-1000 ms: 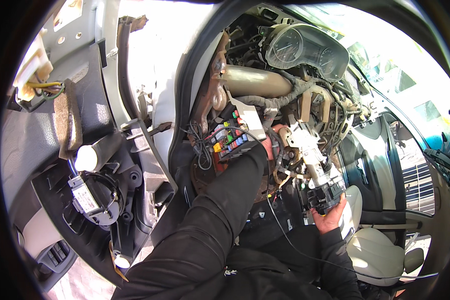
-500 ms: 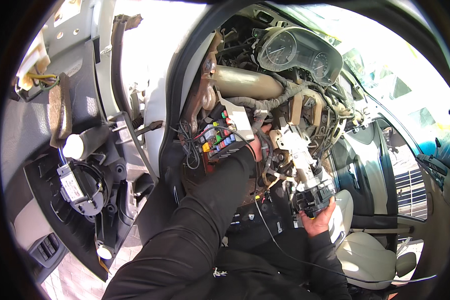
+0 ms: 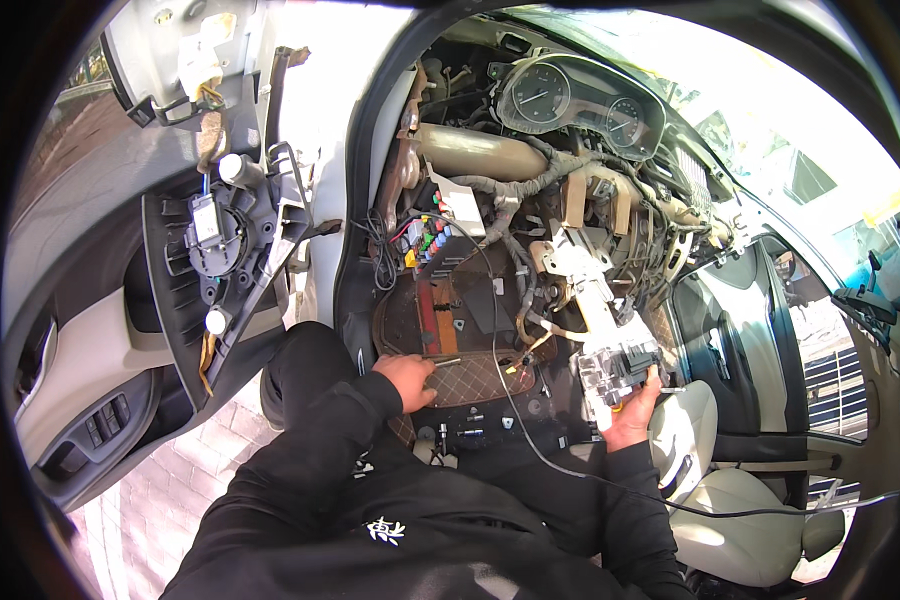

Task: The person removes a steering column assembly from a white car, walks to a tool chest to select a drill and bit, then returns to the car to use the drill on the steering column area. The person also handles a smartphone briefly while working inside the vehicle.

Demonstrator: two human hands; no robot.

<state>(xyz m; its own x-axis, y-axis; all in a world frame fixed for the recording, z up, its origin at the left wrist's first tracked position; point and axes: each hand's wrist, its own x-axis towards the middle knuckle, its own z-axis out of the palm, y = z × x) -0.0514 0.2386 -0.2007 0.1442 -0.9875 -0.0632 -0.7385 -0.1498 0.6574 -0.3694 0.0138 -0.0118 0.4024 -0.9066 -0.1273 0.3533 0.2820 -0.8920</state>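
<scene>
Right grip grasps the switch unit at the near end of the steering column, thumb along its right side, the other fingers mostly hidden beneath. From the stripped dash the column slants down toward the person's lap, right of centre. Left grip rests low at the edge of the brown quilted mat, fingers bent beside a slim rod; whether they grasp it, I cannot tell. A dark cable runs down from near the fuse box, passes between the two grips and crosses the right sleeve. Coloured fuses show in the box, above the mat. Higher up, a thick metal beam lies beside a taped harness, below the gauges. Small metal pieces lie just below the mat. At far left a dark trim panel hangs before the open door; lower right is a pale seat
</scene>
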